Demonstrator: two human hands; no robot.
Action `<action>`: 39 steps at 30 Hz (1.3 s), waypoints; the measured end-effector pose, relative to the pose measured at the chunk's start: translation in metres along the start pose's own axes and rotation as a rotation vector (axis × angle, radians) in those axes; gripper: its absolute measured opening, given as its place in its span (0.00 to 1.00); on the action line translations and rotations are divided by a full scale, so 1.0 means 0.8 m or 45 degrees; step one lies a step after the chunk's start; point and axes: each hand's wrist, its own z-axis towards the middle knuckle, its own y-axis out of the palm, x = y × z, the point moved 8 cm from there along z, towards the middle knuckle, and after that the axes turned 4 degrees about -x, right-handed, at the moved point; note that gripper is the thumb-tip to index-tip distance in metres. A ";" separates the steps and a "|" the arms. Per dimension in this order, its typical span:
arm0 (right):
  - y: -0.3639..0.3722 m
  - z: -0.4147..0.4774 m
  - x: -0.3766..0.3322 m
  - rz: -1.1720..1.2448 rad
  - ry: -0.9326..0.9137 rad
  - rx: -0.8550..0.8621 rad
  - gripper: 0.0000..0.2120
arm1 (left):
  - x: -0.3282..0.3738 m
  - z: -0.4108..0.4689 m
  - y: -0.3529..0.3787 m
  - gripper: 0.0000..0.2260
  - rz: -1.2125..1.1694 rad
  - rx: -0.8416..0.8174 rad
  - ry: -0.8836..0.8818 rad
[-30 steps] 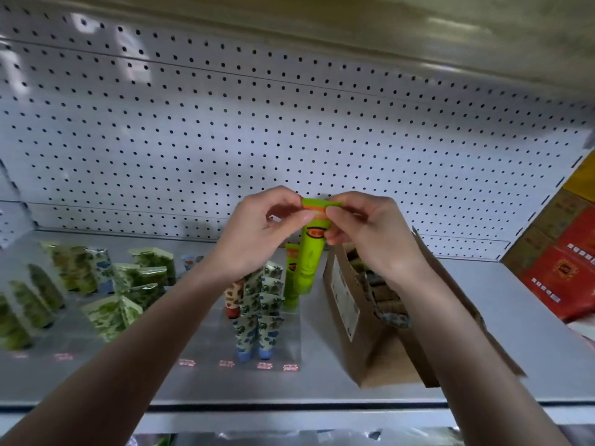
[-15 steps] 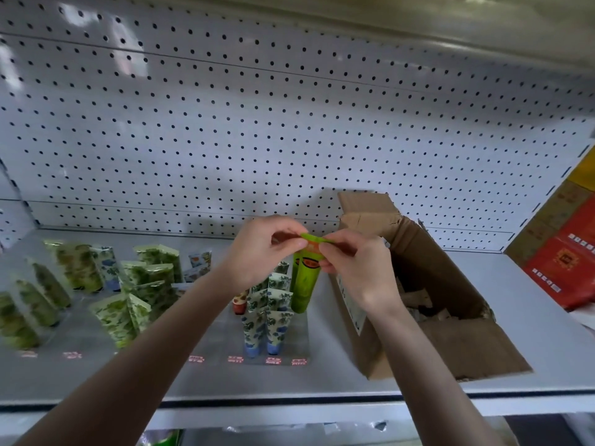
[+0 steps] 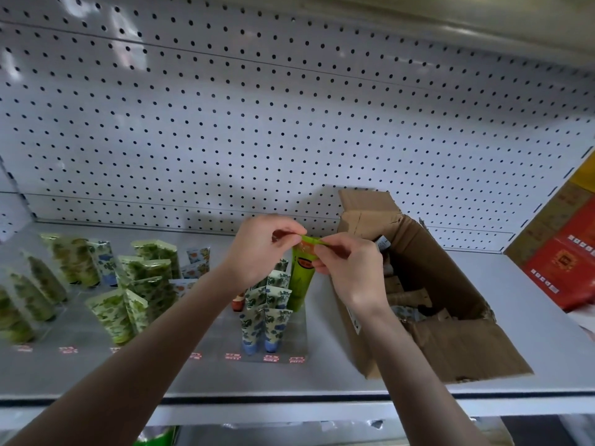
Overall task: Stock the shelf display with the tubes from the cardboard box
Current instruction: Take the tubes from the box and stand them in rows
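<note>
At inspection, the placing step was in hand. A slim lime-green plastic tube with an orange band [image 3: 301, 280] was held upright, flat crimped end uppermost, at the back of a row of cream tubes printed with blue flowers [image 3: 266, 320] on the grey metal shelf [image 3: 531, 320].

The left hand [image 3: 257, 252] and right hand [image 3: 351, 275] each pinched the crimped end between thumb and curled fingers, one at either side. Whether the cap end rested on the shelf could not be determined.

The open brown cardboard box [image 3: 457, 352] stood just beside the row, on its right, with further stock visible inside.

In my judgement, the next move called for seating the tube squarely on its cap in line with the row, then letting go without toppling its neighbours.

The dark-rimmed oval mark on the orange band was illegible. The small red-and-white price tags [image 3: 271, 358] were likewise unreadable.
</note>
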 end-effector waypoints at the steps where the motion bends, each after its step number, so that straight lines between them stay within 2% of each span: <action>1: 0.002 0.000 0.002 0.005 0.009 -0.007 0.06 | -0.001 0.000 0.001 0.07 0.006 -0.004 0.004; 6: 0.006 -0.002 0.007 -0.025 0.021 -0.006 0.08 | -0.008 -0.001 0.004 0.07 0.044 -0.007 0.011; 11: 0.006 0.001 0.003 -0.068 -0.003 -0.003 0.14 | -0.004 0.000 0.000 0.07 0.058 0.009 0.016; 16: 0.008 0.001 0.006 -0.077 0.001 0.008 0.10 | -0.005 -0.002 0.001 0.06 0.072 0.011 0.052; 20: 0.007 0.001 0.006 -0.078 0.005 -0.003 0.12 | -0.006 -0.002 0.000 0.07 0.057 0.004 0.030; 25: 0.006 0.000 0.007 -0.101 -0.006 -0.003 0.08 | -0.006 -0.002 0.003 0.07 0.049 -0.018 0.029; 29: 0.009 -0.002 0.015 -0.162 0.008 -0.010 0.12 | -0.013 -0.006 0.008 0.07 0.055 -0.044 -0.004; 33: 0.014 -0.001 0.020 -0.226 0.018 -0.017 0.03 | -0.019 -0.007 0.013 0.07 0.086 -0.055 -0.015; 39: 0.016 0.001 0.020 -0.254 0.015 -0.008 0.04 | -0.027 -0.006 0.015 0.08 0.087 -0.054 -0.069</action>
